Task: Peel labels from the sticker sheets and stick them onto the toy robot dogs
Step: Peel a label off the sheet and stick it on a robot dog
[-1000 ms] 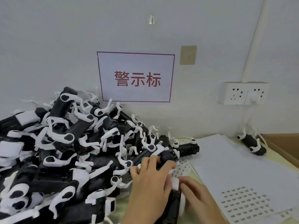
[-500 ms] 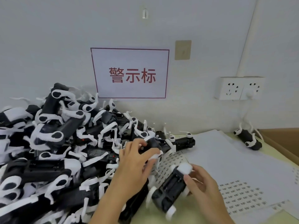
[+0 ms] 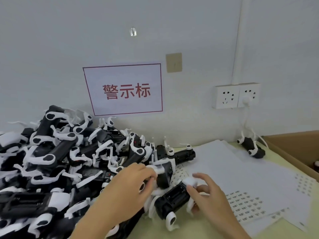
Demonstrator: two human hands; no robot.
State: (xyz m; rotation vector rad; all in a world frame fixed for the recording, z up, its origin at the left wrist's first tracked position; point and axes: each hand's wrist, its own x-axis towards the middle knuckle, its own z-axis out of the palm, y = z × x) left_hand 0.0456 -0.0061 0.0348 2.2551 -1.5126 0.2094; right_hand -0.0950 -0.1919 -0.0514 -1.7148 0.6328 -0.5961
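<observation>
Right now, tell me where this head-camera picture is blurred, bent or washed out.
Head view: the left hand and right hand smear with motion, as do the white legs of the toy dog between them; wide-angle bend tilts the wall sign and bows the wall pipe; print on the sticker sheets is too soft to read; lighting is flat, with no hard glare.

1. heap of toy dogs (image 3: 57,163) fills the table's left, against the wall
2. sticker sheets (image 3: 241,180) lie to its right
3. 1 lone dog (image 3: 251,147) sits behind the sheets, below the wall socket (image 3: 236,95)
4. cardboard box (image 3: 296,149) stands at far right
5. sign (image 3: 123,89) hangs behind the heap
</observation>
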